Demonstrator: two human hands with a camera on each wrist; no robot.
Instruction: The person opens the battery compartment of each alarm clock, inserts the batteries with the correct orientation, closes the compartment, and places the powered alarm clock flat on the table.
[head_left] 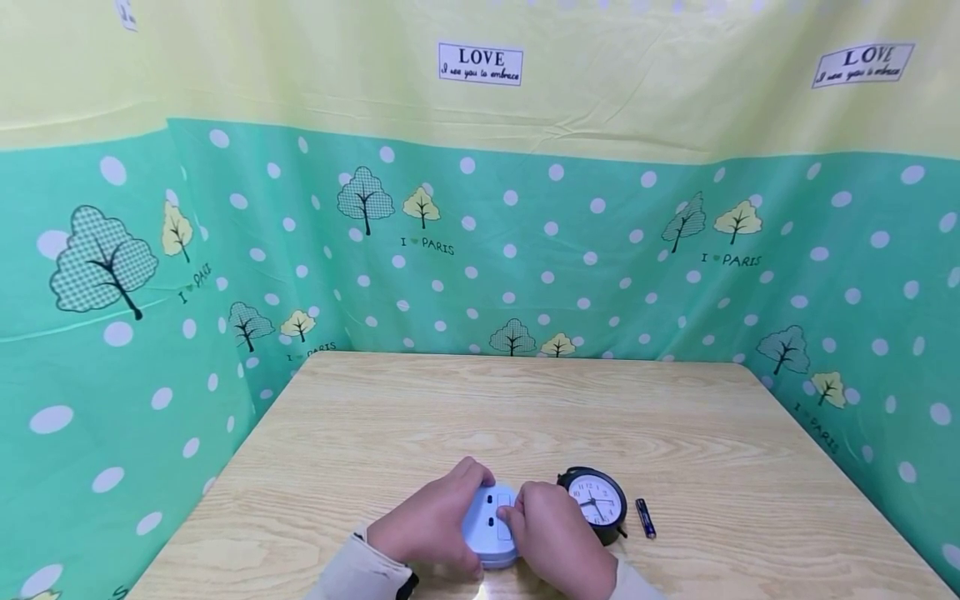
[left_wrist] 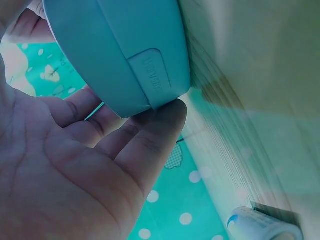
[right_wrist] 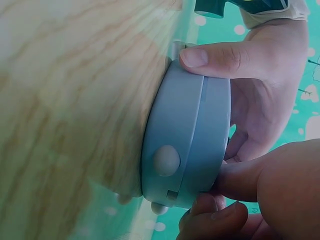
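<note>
A light blue alarm clock (head_left: pixel 486 537) lies face down on the table, its back with two black knobs turned up. My left hand (head_left: pixel 438 517) grips its left side, fingers at the far edge and thumb at the near edge. In the right wrist view the left thumb (right_wrist: pixel 220 57) presses along the rim. My right hand (head_left: pixel 558 533) holds the clock's right side. Its thumb lies on the back at the battery cover (head_left: pixel 505 527), and its other fingers curl down by the edge. White round knobs (right_wrist: pixel 166 160) stick out of the casing.
A black round alarm clock (head_left: pixel 596 502) lies face up just right of my right hand. Beyond it lies a dark blue battery (head_left: pixel 645 517). A pale cylinder (left_wrist: pixel 265 226) shows low in the left wrist view. A green dotted curtain (head_left: pixel 510 250) surrounds the wooden table (head_left: pixel 510 408).
</note>
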